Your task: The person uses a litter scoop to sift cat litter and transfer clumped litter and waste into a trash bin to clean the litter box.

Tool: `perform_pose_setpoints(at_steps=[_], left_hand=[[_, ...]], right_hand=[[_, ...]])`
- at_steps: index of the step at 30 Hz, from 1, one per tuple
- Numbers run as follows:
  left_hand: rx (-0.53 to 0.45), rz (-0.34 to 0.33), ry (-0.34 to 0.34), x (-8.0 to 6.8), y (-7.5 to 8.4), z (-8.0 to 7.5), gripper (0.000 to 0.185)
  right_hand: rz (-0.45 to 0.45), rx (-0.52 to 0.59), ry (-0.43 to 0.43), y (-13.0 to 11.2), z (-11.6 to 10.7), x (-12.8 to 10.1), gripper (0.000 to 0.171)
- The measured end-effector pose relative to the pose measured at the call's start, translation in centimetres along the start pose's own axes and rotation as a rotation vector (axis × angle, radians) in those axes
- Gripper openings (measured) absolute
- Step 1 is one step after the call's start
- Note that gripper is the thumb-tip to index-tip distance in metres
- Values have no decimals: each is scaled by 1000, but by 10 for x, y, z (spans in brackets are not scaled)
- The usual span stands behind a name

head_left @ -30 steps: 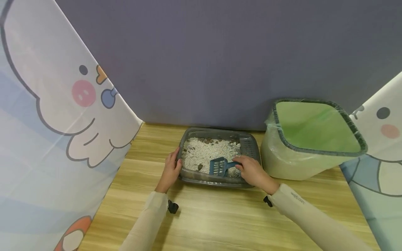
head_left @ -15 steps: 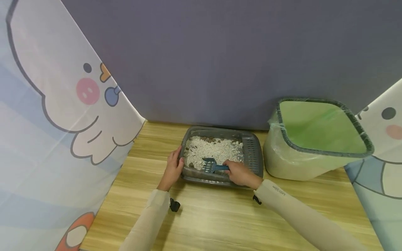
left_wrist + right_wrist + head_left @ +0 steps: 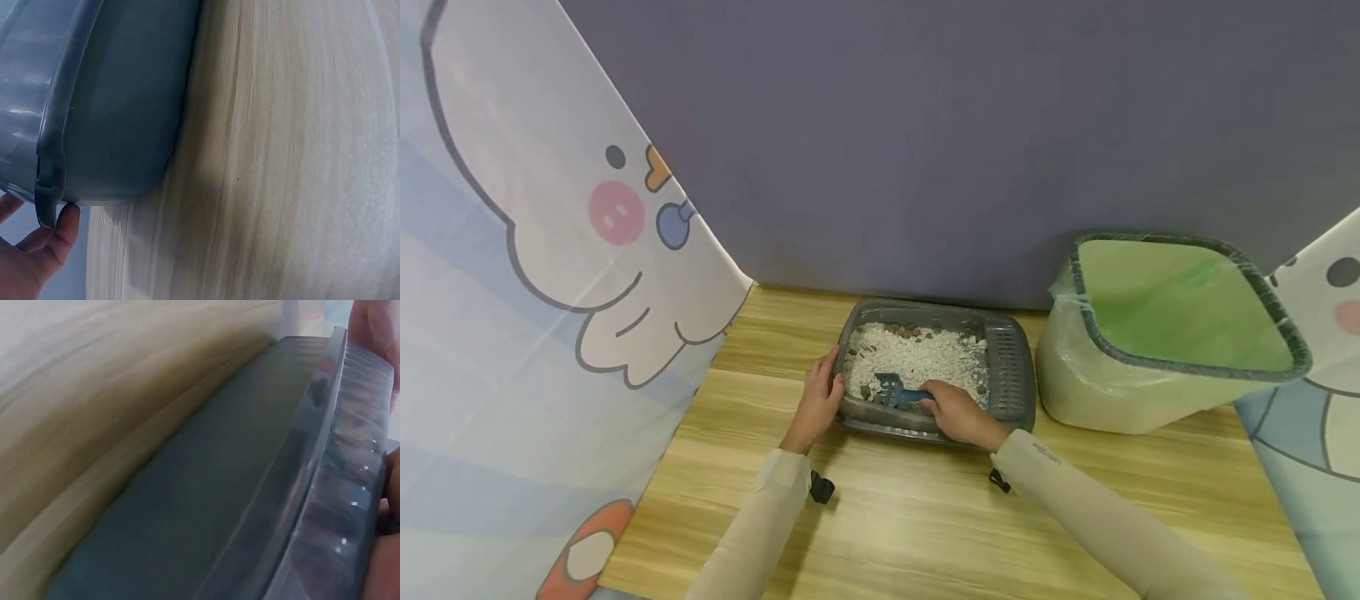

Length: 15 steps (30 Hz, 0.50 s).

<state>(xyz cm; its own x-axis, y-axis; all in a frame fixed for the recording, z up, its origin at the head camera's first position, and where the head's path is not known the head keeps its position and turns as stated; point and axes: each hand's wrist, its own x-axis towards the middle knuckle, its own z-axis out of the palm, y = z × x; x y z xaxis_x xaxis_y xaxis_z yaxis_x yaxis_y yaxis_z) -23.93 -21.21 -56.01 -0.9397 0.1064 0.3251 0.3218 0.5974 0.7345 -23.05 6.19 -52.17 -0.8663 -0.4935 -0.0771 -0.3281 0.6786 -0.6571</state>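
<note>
A grey plastic litter box [image 3: 891,422] stands on the table, holding pale litter [image 3: 917,358] with brown clumps [image 3: 904,331] mostly along its far side. My left hand [image 3: 817,404] grips the left end of the box; in the left wrist view its thumb [image 3: 67,220] presses up under the rim. Inside the box, my right hand [image 3: 957,411] grips the handle of a blue slotted litter scoop [image 3: 889,388]. The scoop's head lies in the litter near the front left, beside a brown clump [image 3: 866,391]. In the right wrist view the box wall hides the scoop.
Right of the box stands a tall pale bin [image 3: 1097,392] with a clear liner over its dark rim. A grey panel [image 3: 880,150] rises behind the wood-grain table [image 3: 895,517]. Cartoon-printed sheets [image 3: 535,250] border both sides.
My right hand has pushed the scoop leftward through the litter toward the front left of the box. The left hand keeps its hold on the box, and the head view has shifted slightly.
</note>
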Motion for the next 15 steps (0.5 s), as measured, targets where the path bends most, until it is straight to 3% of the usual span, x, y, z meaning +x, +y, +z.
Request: perform_pose_setpoints(at_steps=[8, 15], left_hand=[[-23, -48, -33, 0, -1, 0, 53], [-15, -39, -30, -1, -3, 0, 52]], right_hand=[[-48, 78, 139, 7, -13, -13, 23], [-60, 142, 300, 8, -22, -22, 27]])
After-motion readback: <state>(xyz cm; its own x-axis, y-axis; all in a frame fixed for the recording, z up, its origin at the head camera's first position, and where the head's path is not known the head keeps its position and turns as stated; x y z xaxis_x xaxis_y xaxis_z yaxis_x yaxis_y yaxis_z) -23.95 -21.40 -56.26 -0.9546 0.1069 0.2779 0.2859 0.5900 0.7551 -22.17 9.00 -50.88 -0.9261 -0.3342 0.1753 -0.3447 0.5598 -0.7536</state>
